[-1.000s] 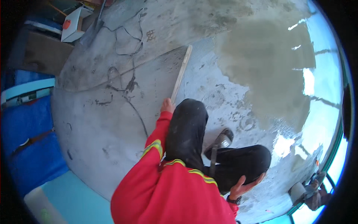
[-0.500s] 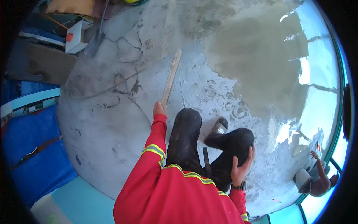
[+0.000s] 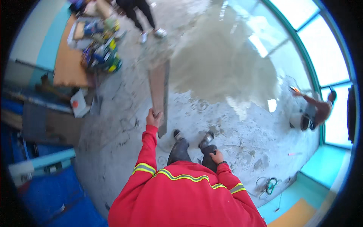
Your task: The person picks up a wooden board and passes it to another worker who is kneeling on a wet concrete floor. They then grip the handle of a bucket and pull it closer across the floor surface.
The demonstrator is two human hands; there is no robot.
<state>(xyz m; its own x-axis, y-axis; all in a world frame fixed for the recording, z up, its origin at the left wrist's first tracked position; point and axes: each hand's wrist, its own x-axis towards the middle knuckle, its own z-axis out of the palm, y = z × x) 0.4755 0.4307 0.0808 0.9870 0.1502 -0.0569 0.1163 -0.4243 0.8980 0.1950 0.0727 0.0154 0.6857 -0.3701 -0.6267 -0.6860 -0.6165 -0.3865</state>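
My left hand (image 3: 154, 118) grips a long wooden board (image 3: 159, 90) around its edge near the close end. The board's broad brown face shows, and it points away from me over the floor. Its far end is blurred. My right hand (image 3: 216, 156) lies on my right thigh, in dark trousers (image 3: 208, 151), fingers resting loosely on the cloth. Wet grey-brown screed (image 3: 227, 60) spreads over the floor (image 3: 124, 159) beyond and to the right of the board.
At far left, several tools and bags (image 3: 100, 53) lie by a tan panel (image 3: 70, 56). A person (image 3: 138, 13) stands at the top. Another person (image 3: 321, 111) crouches at right beside a bucket (image 3: 297, 120). Blue sheeting (image 3: 53, 196) covers things at lower left. A coiled hose or cable (image 3: 270, 185) lies at lower right.
I have risen from a low crouch to more upright. The board has turned from its narrow edge to its broad face. More of the room shows at the top.
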